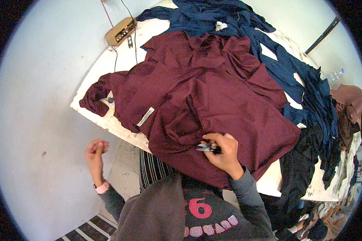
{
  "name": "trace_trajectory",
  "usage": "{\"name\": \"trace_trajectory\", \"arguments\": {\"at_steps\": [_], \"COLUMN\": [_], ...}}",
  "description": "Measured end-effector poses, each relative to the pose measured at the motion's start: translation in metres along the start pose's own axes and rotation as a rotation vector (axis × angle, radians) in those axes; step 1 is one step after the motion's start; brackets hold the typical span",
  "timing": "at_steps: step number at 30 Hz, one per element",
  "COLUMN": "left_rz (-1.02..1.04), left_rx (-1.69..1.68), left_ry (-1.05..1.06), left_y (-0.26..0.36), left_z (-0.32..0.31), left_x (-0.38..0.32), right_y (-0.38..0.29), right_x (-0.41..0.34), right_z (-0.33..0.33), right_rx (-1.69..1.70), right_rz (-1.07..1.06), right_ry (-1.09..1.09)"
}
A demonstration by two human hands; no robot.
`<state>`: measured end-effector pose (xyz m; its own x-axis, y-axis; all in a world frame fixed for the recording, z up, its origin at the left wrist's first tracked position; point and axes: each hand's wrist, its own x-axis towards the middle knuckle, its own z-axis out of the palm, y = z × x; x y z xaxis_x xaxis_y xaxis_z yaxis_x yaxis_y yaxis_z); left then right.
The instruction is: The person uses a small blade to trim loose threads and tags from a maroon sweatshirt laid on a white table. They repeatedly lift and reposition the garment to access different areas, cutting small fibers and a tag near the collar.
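Observation:
A maroon garment [235, 105] is spread in front of me, its lower part hanging over the table's near edge. It has a button and a white label [145, 117] bearing writing. My right hand [224, 150] grips small thread snips [204, 147], blades pointing left, just above the cloth. My left hand [96, 152] is raised beyond the table edge, over the floor and apart from the garment. Its fingertips are drawn together and blurred. A thin pale streak shows at them; whether it is a thread is unclear.
The white table [92, 75] stands against a pale wall [42, 105]. A wooden electrical switch box [120, 31] with cables is at the back left, another pair of snips [130, 42] beside it. Navy garments [205, 16] lie behind, black cloth [298, 162] right. A plastic bottle [335, 75] is at far right.

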<state>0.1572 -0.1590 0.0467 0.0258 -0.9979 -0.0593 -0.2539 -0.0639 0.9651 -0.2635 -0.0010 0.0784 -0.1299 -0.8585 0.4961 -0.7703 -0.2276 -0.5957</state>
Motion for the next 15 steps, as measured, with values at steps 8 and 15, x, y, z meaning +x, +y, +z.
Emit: {"name": "trace_trajectory", "arguments": {"at_steps": [8, 15], "left_rz": [0.325, 0.72], "left_rx": [0.712, 0.307], "left_ry": [0.326, -0.505], "left_y": [0.013, 0.114], "left_z": [0.002, 0.192], "left_x": [-0.033, -0.086], "right_y": [-0.005, -0.016], "right_x": [0.0, -0.007], "right_z": [-0.027, -0.032], "right_rx": [0.471, 0.469], "right_rz": [0.471, 0.506], "right_ry": [0.308, 0.289]}}
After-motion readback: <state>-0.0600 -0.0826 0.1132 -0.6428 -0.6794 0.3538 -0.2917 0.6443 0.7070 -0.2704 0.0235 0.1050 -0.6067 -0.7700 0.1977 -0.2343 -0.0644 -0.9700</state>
